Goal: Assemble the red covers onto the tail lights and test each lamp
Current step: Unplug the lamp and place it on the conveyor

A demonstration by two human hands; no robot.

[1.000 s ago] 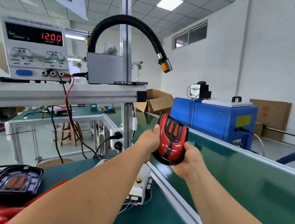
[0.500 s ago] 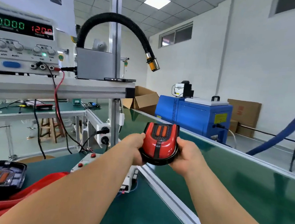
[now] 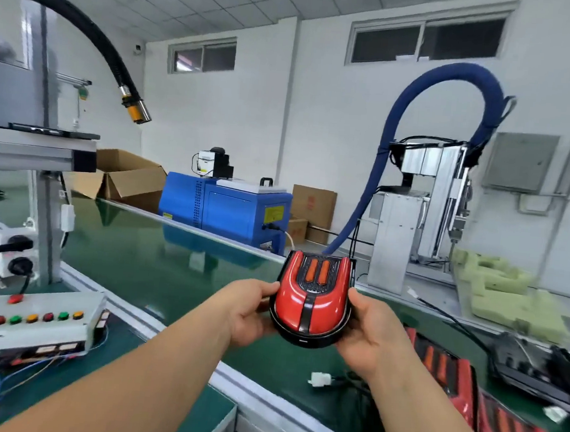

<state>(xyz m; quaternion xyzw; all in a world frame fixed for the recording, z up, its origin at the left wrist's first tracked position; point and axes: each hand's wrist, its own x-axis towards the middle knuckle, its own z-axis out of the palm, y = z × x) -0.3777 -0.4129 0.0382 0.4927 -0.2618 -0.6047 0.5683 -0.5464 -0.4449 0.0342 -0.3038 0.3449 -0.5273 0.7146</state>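
Tail light: a red-covered tail light (image 3: 311, 303) with a black base and two orange strips at its far end is held in the air above the near part of the conveyor belt (image 3: 157, 260). Only the hands touch it.
Left grip: the left grip (image 3: 248, 312) is curled round the lamp's left side, thumb on the edge of the cover.
Right grip: the right grip (image 3: 366, 338) is clamped on the lamp's right side, fingers under the base.
Edges: an aluminium rail (image 3: 262, 394) runs between the counter (image 3: 150, 352) and the belt, below the forearms.
Open room: the green belt is bare ahead and left of the lamp. To the right, other tail lights (image 3: 452, 372) lie on it, near a white connector (image 3: 319, 378).
Counter: a button box (image 3: 30, 315) with red, green and orange buttons has loose coloured wires at its near side.
Room: beyond the belt are a blue machine (image 3: 229, 208), a cardboard box (image 3: 126, 176), a looping blue hose (image 3: 458, 79) and pale foam blocks (image 3: 497, 277). A black hose (image 3: 86, 33) hangs at the left.
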